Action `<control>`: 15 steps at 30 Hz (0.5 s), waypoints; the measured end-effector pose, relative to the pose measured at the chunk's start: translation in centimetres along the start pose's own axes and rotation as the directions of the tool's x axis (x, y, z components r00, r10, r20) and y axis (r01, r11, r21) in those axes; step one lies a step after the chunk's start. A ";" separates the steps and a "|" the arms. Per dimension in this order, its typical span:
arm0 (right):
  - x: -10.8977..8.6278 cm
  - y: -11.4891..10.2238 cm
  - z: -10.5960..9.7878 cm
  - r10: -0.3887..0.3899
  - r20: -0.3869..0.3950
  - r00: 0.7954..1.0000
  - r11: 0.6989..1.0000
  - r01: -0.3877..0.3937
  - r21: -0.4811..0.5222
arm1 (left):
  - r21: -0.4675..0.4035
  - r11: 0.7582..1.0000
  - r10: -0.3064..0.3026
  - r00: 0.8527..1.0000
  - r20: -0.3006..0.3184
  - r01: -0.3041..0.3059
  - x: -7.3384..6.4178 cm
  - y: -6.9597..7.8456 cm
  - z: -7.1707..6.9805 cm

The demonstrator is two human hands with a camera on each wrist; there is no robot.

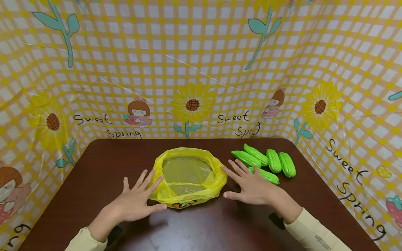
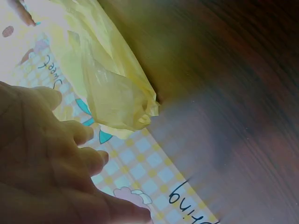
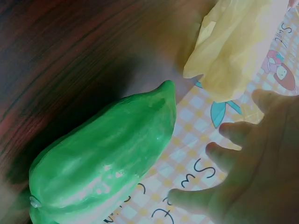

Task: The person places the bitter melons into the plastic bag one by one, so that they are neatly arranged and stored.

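Observation:
A yellow plastic bag [image 1: 188, 201] stands on the table with its mouth spread wide and its rim folded outward. At its left side is my left hand [image 1: 135, 202], fingers spread, fingertips at the bag's edge in the head view; whether they touch it I cannot tell. My right hand [image 1: 254, 186] is on the other side, fingers also spread and holding nothing. Just beyond and partly behind that hand lie several glossy green, ridged, gourd-like fruits [image 1: 287, 164]. One green fruit [image 3: 105, 154] with a pointed tip fills much of the right wrist view.
The dark brown wooden table [image 1: 103, 164] has rounded back corners. A checked cloth [image 1: 194, 52] printed with sunflowers and lettering hangs round its back and sides.

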State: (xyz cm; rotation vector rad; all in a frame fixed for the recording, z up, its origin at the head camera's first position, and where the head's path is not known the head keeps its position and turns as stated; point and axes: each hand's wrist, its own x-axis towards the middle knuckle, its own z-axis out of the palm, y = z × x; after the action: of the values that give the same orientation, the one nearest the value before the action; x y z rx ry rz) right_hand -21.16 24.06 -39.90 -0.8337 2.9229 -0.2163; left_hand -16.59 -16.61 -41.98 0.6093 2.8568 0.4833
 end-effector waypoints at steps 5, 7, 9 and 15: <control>-0.5 0.5 -0.2 -0.037 -0.124 0.992 0.999 0.038 0.003 | 0.017 1.000 0.013 0.999 -0.047 -0.013 0.2 -0.3 0.2; -0.7 0.9 -0.2 -0.040 -0.170 0.985 0.999 0.043 0.009 | 0.028 1.000 0.005 0.997 -0.080 -0.003 0.4 -0.5 0.2; -0.9 1.3 -0.1 -0.041 -0.207 0.978 0.999 0.045 0.015 | 0.032 0.999 -0.011 0.992 -0.128 0.015 0.6 -0.7 0.2; -1.7 2.7 0.0 -0.022 -0.275 0.961 0.999 0.030 0.025 | 0.027 0.998 -0.046 0.959 -0.281 0.055 1.2 -1.0 0.5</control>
State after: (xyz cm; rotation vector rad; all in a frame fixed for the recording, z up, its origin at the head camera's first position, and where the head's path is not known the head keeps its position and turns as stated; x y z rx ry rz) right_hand -21.11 27.24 -40.29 -0.9049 3.1556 -0.4059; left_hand -17.89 -16.81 -42.92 0.5076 3.1456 0.5543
